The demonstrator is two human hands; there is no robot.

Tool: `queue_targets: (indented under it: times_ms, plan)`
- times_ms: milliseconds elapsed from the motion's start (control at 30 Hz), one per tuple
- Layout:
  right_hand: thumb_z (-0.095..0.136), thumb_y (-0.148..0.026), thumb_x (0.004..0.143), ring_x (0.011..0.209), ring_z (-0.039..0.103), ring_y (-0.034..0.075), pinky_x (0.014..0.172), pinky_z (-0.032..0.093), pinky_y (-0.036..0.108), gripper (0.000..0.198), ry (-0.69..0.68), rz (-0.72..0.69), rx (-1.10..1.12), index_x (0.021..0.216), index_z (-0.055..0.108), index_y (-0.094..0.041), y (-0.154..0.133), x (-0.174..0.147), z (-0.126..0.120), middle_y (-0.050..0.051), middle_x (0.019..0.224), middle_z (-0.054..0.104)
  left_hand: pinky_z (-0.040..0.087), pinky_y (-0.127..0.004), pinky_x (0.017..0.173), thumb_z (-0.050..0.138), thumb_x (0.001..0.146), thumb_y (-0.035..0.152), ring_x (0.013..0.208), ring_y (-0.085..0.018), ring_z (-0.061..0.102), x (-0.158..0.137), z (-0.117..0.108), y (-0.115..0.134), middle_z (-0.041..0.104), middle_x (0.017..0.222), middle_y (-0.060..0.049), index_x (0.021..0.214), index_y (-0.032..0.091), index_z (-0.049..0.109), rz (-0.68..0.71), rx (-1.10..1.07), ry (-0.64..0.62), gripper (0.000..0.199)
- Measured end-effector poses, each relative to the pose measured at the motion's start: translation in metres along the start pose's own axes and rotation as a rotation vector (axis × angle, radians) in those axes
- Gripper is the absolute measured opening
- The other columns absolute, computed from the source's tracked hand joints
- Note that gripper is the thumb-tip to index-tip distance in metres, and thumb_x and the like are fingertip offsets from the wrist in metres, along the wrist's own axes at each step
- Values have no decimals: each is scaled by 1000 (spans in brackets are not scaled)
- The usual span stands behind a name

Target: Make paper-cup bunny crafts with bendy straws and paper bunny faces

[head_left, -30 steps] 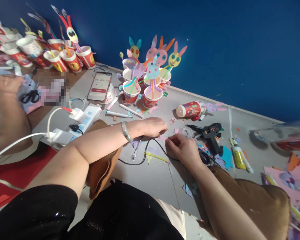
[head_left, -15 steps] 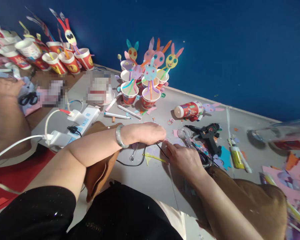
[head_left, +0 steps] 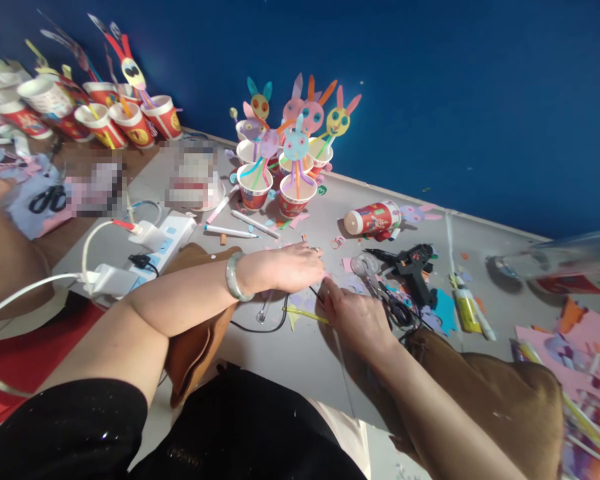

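My left hand [head_left: 293, 267], with a jade-coloured bangle [head_left: 234, 277] on its wrist, is low over the table, back upward and fingers curled down. Close by on the right, my right hand [head_left: 357, 313] has its thumb and fingers pressed together, their tips almost meeting the left hand. What either hand holds is hidden beneath the fingers. A thin black cord [head_left: 270, 329] loops below the left hand and passes toward the right fingertips. A yellow pipe cleaner [head_left: 305, 314] lies just under the hands. Right of them sits a black glue gun [head_left: 416, 275] beside a clear tape roll [head_left: 365, 265].
Rabbit-faced paper cups [head_left: 297, 197] stand at the back, and another cup [head_left: 375, 219] lies on its side. A power strip [head_left: 173, 233] with plugs is at left, markers [head_left: 230, 231] beyond it. Brown cloth [head_left: 490, 393] covers the right front. Another person's arm [head_left: 10, 247] reaches in at left.
My left hand has flattened a little, its fingers reaching farther forward. My right hand stays close beside it. The view has shifted slightly, and the other person's arm at left has moved nearer.
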State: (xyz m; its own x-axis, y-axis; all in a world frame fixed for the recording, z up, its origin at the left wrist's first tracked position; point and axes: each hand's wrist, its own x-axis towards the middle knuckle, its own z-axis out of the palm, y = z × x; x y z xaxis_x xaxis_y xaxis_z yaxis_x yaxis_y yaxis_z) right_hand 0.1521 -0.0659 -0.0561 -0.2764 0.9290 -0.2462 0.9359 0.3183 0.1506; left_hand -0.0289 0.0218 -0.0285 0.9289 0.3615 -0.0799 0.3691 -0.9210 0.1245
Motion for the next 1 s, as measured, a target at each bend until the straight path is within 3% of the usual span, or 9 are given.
queue_targets:
  times_ms: [267,433,633,733,833,900,1000]
  plan:
    - [47,-28,100,62,68,19,52,20,31,25,82,27,59,112,68,-21,6,-1,-1,6,84,78,41,-35,78,50,86,-3,87,-20,61,13,-4,-12,70,82,-10,76,13,72,-25,-43,48,29]
    - [50,-29,97,58,62,18,52,19,30,25,163,98,57,87,70,-19,21,-2,-5,7,77,75,40,-33,78,48,82,-5,83,-18,60,19,-8,-20,70,87,-10,81,13,73,-32,-54,33,31]
    - [62,-39,90,56,56,19,54,21,30,21,325,367,99,87,72,-21,62,-5,-20,9,71,71,36,-34,68,49,88,5,84,-18,60,13,-10,-9,70,102,-9,93,15,73,13,-149,-38,26]
    - [67,-43,85,46,38,14,55,22,32,21,372,571,135,86,74,-24,96,-9,-28,7,60,66,37,-36,71,57,85,9,94,-22,60,9,-10,3,69,107,-10,94,14,72,40,-80,-95,18]
    - [79,-41,71,46,21,9,57,22,36,19,450,770,179,78,74,-24,130,-13,-34,4,52,59,39,-37,77,69,82,19,98,-25,60,7,-7,11,70,107,-10,97,12,71,38,-67,-126,17]
    - [83,-39,63,48,17,7,59,21,39,19,430,918,187,73,74,-25,147,-15,-38,3,47,53,39,-37,80,75,80,26,95,-25,60,6,-5,13,71,105,-9,95,12,71,41,-79,-130,22]
    - [82,-38,60,49,22,9,60,22,40,19,385,1066,227,74,75,-26,156,-19,-45,1,45,48,39,-36,80,77,78,29,89,-22,60,4,-4,15,71,104,-9,88,14,70,60,-84,-153,20]
